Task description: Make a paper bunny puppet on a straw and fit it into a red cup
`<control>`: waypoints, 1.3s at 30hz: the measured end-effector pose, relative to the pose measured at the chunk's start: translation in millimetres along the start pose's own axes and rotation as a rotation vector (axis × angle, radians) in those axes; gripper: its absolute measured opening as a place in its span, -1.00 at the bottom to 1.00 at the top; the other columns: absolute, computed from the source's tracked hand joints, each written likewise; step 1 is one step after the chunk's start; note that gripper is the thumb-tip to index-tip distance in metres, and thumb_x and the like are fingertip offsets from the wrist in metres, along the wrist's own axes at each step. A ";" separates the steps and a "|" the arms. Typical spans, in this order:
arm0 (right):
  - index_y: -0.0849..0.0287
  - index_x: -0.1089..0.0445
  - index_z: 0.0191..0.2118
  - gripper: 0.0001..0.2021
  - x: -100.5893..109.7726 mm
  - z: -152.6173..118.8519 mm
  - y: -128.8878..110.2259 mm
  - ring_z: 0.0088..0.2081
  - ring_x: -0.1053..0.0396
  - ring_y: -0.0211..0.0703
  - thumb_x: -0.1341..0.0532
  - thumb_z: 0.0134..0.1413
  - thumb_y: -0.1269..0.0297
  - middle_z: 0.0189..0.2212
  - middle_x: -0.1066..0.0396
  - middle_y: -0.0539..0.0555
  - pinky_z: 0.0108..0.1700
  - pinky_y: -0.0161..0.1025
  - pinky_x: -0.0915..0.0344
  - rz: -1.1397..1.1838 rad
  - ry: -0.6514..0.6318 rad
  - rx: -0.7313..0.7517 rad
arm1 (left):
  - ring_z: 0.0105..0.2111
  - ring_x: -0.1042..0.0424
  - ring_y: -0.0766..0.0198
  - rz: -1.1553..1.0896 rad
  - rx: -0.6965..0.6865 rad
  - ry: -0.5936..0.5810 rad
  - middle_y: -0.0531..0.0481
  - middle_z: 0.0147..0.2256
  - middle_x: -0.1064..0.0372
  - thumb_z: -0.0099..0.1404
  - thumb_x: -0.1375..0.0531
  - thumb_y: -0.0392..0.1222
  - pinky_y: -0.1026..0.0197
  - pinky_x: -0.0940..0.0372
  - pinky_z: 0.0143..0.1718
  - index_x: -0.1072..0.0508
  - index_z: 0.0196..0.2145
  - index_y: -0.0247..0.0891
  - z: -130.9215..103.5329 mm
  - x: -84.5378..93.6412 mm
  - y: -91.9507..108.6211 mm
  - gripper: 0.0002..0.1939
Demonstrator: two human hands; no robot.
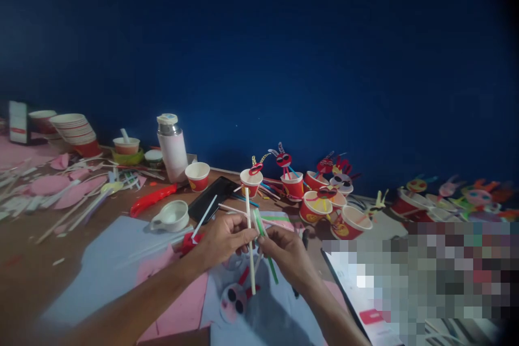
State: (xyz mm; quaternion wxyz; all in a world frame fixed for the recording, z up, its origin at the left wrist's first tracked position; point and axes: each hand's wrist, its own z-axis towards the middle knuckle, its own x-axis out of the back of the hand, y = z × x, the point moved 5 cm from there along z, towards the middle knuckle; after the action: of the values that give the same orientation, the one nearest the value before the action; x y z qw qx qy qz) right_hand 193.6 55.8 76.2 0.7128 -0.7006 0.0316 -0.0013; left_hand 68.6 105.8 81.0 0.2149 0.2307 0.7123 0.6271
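Both hands are raised close together over the papers. My left hand (227, 238) is closed, pinching a long, thin pale straw (250, 265) that stands nearly upright. Right beside it, the fingers of my right hand (286, 253) are closed on a green-and-white straw (258, 223), whose green end points down below the fingers. The fingertips of the two hands almost meet. Beneath them, a round paper face (234, 304) with black eyes and red ears lies on a light blue sheet (279, 313).
Red-and-white paper cups (292, 187) with paper figures on straws stand along the back. A white flask (173, 154), black phone (213, 197), red box cutter (152, 199) and small white cup (172, 216) are nearer left. Paper scraps (51, 185) and stacked cups (75, 130) are at far left.
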 end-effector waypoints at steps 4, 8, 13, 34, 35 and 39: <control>0.20 -0.36 -0.58 -0.72 8.1 -1.4 -5.2 -0.57 -0.13 -0.31 -0.24 -0.03 0.11 -0.65 -0.26 -0.07 -0.50 -0.34 -0.03 -0.157 0.063 0.013 | -0.70 -0.25 0.43 -0.001 0.005 -0.002 0.10 -0.65 -0.32 0.10 -0.24 -0.01 0.38 -0.10 -0.68 -0.42 -0.44 -0.31 -0.2 -0.2 3.4 -0.73; 0.20 -0.38 -0.57 -0.73 15.8 -1.8 -8.8 -0.56 -0.12 -0.30 -0.20 0.02 0.14 -0.64 -0.23 -0.07 -0.50 -0.34 0.00 -0.306 0.100 0.032 | -0.73 -0.22 0.44 -0.006 0.021 -0.009 0.11 -0.68 -0.29 0.14 -0.21 0.02 0.39 -0.10 -0.70 -0.40 -0.48 -0.30 -2.2 -1.1 5.7 -0.71; 0.20 -0.42 -0.58 -0.73 26.7 2.5 -5.5 -0.52 -0.19 -0.26 -0.25 -0.03 0.13 -0.64 -0.30 -0.04 -0.45 -0.33 -0.04 -0.201 0.120 0.007 | -0.70 -0.26 0.38 0.046 0.041 0.004 0.05 -0.66 -0.30 0.20 -0.13 0.05 0.39 -0.08 -0.73 -0.39 -0.44 -0.32 -5.0 4.8 8.6 -0.66; 0.23 -0.39 -0.56 -0.71 -17.9 -13.3 8.4 -0.61 -0.14 -0.40 -0.33 -0.07 0.11 -0.65 -0.33 -0.05 -0.50 -0.42 -0.03 0.419 -0.097 -0.176 | -0.35 -0.37 0.29 0.010 -0.111 -0.112 -0.09 -0.24 -0.44 0.20 -0.18 -0.07 0.31 -0.23 -0.35 -0.47 -0.15 -0.27 -3.1 9.0 19.1 -0.69; 0.23 -0.39 -0.55 -0.71 -22.8 -15.9 10.1 -0.61 -0.14 -0.41 -0.33 -0.06 0.10 -0.65 -0.33 -0.04 -0.51 -0.42 -0.03 0.474 -0.132 -0.203 | -0.39 -0.35 0.33 -0.121 -0.092 -0.161 -0.09 -0.25 -0.44 0.16 -0.22 -0.08 0.34 -0.21 -0.39 -0.46 -0.14 -0.27 -5.7 2.2 18.7 -0.67; 0.25 -0.41 -0.50 -0.72 -34.9 -23.9 13.4 -0.65 -0.13 -0.43 -0.32 -0.04 0.10 -0.64 -0.35 -0.02 -0.55 -0.43 -0.01 0.570 -0.222 -0.230 | -0.46 -0.28 0.39 -0.389 -0.058 -0.213 -0.08 -0.34 -0.44 0.04 -0.34 -0.10 0.38 -0.15 -0.45 -0.51 -0.23 -0.31 -10.4 -6.0 17.2 -0.67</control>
State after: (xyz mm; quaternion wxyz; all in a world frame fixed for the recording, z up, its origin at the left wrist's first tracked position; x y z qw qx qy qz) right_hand 157.1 33.7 63.9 0.5996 -0.7355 0.1488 0.2783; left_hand 68.3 95.9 99.4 0.4122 0.1479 0.6984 0.5660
